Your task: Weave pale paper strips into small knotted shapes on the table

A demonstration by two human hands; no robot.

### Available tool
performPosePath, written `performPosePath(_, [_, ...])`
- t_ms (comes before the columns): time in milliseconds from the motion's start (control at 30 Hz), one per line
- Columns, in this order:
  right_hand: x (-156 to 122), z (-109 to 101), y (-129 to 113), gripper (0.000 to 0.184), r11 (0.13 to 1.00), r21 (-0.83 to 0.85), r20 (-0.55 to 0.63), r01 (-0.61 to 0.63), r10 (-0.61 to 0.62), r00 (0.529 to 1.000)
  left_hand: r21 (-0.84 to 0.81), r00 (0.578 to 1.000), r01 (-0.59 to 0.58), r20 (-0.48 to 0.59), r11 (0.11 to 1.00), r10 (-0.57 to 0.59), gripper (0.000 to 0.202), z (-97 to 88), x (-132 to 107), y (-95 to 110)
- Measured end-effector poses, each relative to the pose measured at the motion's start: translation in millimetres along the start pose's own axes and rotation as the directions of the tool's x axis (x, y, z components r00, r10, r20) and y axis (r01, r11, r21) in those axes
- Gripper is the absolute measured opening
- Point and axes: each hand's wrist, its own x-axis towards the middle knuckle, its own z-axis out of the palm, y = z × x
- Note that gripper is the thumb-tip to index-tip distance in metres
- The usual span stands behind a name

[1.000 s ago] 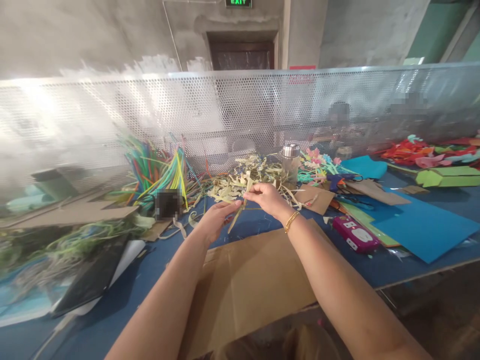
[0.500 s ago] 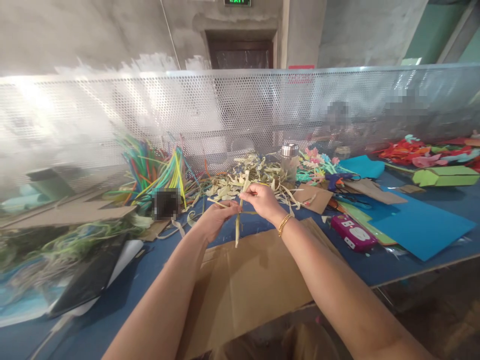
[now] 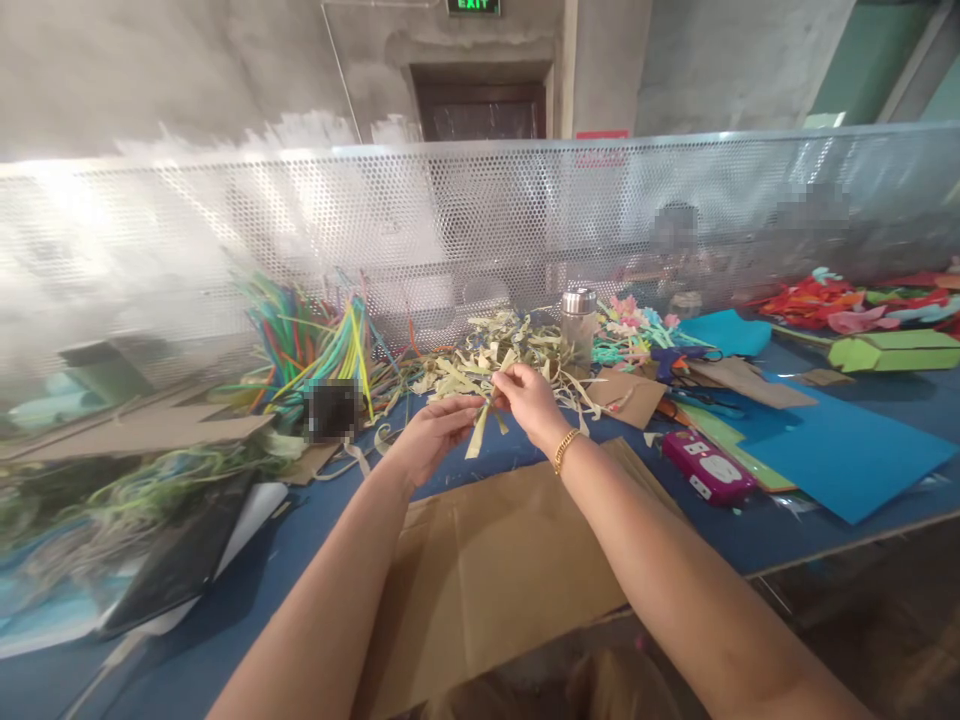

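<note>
Concrete wall (image 3: 225, 60) and a perforated metal screen (image 3: 300, 225) stand behind our blue table (image 3: 255, 570), with a lit exit sign (image 3: 473, 6) above the dark door (image 3: 484, 110).

Our right hand (image 3: 529, 402) is narrowed to a pinch between thumb and fingers, holding pale strips (image 3: 478, 438) that splay out above and below the fingertips. Our left hand (image 3: 435, 437) meets them from the other side, its fingers drawn close together on the same little bunch (just how the pieces cross between our fingertips is too small to tell). We have the strips up over the table, between our two hands, and a gold bracelet (image 3: 567, 450) circles our right wrist.

Under our forearms lies a flat sheet of cardboard (image 3: 510, 570). Just beyond our hands is a loose heap of similar pale scraps (image 3: 480, 350), with a clear bottle (image 3: 577, 330) upright beside it. Off to our left we see a bundle of coloured stems (image 3: 292, 340) and, nearer, tangled green fibres (image 3: 172, 470). Over on our right sit a brown paper piece (image 3: 630, 397), a purple case (image 3: 709, 468) and a large blue sheet (image 3: 847, 450); farther out lie a folded green piece (image 3: 896, 352) and a red pile (image 3: 814, 300).
</note>
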Motion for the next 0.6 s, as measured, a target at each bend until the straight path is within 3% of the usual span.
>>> performPosePath(167, [2.1,2.0,6.1,0.020,0.992,-0.105,-0.025,0.065,-0.068,0.997,0.003,0.999,0.002,0.037,1.000,-0.003,0.022,3.1,-2.1,3.7])
performPosePath(300, [-0.6,5.6,4.8,0.017,0.992,-0.112,-0.008,0.055,-0.056,0.998,-0.032,0.998,0.012,0.059,0.999,-0.010,0.018,3.2,-2.2,4.1])
performPosePath(367, [-4.8,5.1,0.1,0.020,0.973,-0.183,-0.012,0.142,-0.147,0.989,-0.089,0.999,0.016,0.039,0.996,-0.012,0.014,2.3,-0.9,3.7])
performPosePath(433, [-9.9,2.8,-6.5,0.032,0.888,-0.325,0.025,0.324,-0.335,0.942,-0.158,1.000,0.012,0.003,0.987,-0.011,0.011,1.2,1.0,3.6])
performPosePath(500, [-14.0,0.1,-12.9,0.031,0.732,-0.450,0.157,0.512,-0.499,0.852,-0.221,0.999,-0.008,-0.037,0.975,-0.001,0.009,0.1,3.2,3.5])
performPosePath(567, [-15.5,-1.8,-17.0,0.027,0.595,-0.508,0.302,0.623,-0.554,0.776,-0.268,0.997,-0.036,-0.072,0.963,0.017,0.008,-1.1,5.4,3.1])
performPosePath(600, [-15.2,-2.3,-17.9,0.025,0.558,-0.524,0.346,0.644,-0.552,0.759,-0.278,0.996,-0.047,-0.084,0.959,0.024,0.008,-1.7,6.3,2.9])
